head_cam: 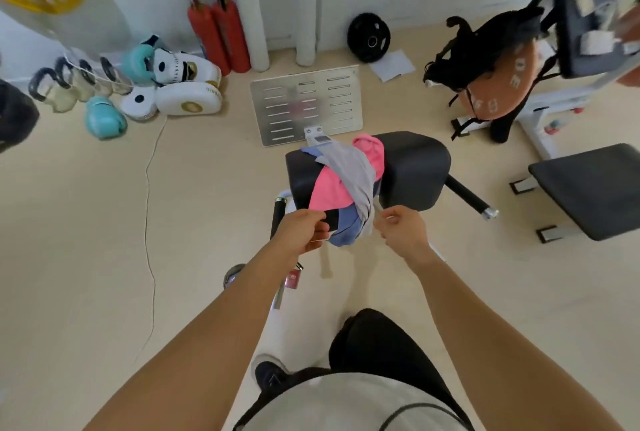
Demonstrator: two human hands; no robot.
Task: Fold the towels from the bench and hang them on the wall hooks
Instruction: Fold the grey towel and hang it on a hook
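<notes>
Three towels lie heaped on the black padded table: a pink towel, a grey towel draped across it, and a blue towel hanging off the 6 o'clock edge. The left hand pinches a pale edge at the blue towel's 9 o'clock side; the right hand, fingers curled, pinches the grey towel's hanging end at 3 o'clock

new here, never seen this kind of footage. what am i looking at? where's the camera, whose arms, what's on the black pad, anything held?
One picture, from a wide-angle camera worn on a person's head, looking down at their own bare arms. No robot. The black padded bench carries a heap of towels: pink towel, grey towel draped over it, blue towel hanging off the near edge. The left hand grips the blue towel's edge; the right hand pinches near the grey towel's hanging end, contact unclear. Nothing is folded yet.
</notes>
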